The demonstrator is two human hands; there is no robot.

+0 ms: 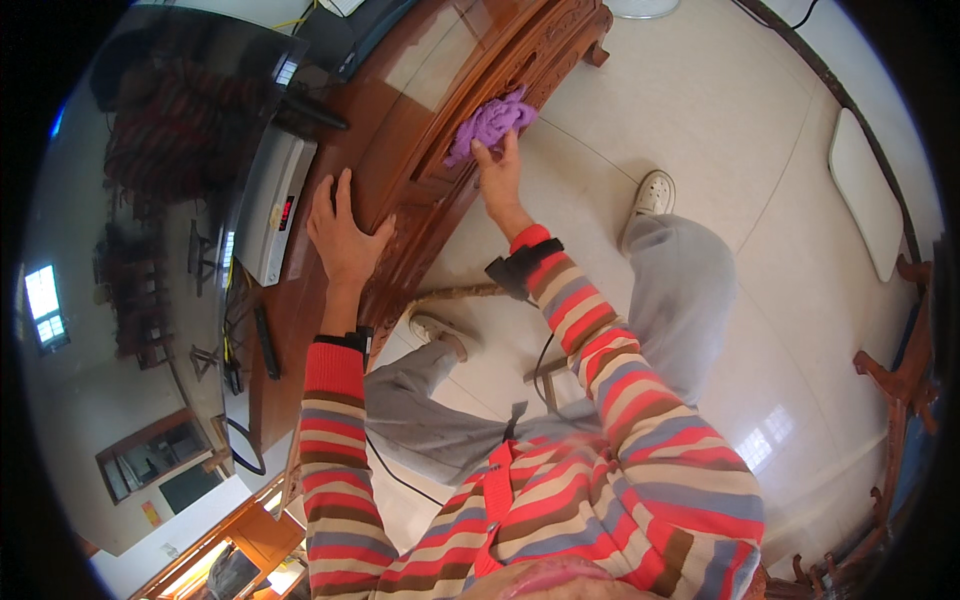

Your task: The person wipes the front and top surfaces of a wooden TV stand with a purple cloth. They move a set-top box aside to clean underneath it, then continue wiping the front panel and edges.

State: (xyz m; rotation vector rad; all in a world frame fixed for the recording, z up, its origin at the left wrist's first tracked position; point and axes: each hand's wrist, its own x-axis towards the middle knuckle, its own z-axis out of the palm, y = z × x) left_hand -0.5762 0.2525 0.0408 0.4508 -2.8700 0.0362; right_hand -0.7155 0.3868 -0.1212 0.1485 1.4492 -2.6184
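Note:
A bunched purple cloth (pixel 491 126) is in my right hand (pixel 498 176), pressed against the carved front of a reddish-brown wooden TV cabinet (pixel 375 169). Thumb and fingers pinch its near side; the cloth hides part of the carving. My left hand (pixel 343 240) rests on the cabinet top by the front edge, fingers spread, holding nothing. Just left of those fingers sits a silver set-top box (pixel 279 202) with a lit red display. Both wrists wear black straps.
A large glossy television (pixel 150 225) stands behind the box. A black remote control (pixel 266 343) lies on the cabinet top. Dark electronic equipment (pixel 330 41) sits at its far end. Carved wooden furniture (pixel 896 382) stands to the right on the tiled floor (pixel 795 315).

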